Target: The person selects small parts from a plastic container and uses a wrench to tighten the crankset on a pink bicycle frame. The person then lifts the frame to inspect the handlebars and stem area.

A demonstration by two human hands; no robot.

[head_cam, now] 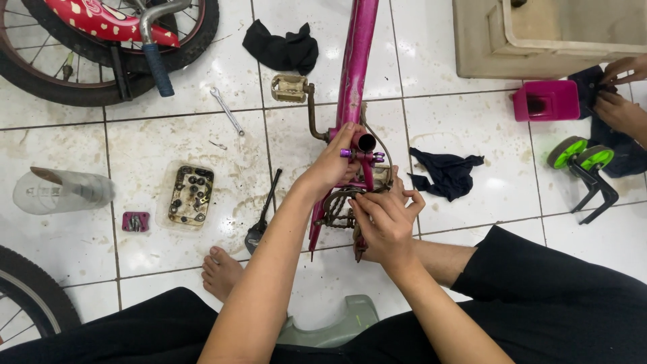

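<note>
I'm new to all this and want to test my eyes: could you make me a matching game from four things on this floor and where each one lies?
Things:
1. wrench
2. pink box
3. parts tray
4. green wheels

Places:
A. far right, below the pink box
B. left of the frame, near the black cloth
C. upper right, by another person's hands
D. left of the left hand, beside the clear jug

Pairs: 1-B, 2-C, 3-D, 4-A

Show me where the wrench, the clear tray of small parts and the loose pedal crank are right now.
wrench [226,110], head view, middle of its shaft.
clear tray of small parts [164,206], head view, left rim.
pedal crank [312,114], head view, on the rusty arm beside the pedal.
</note>
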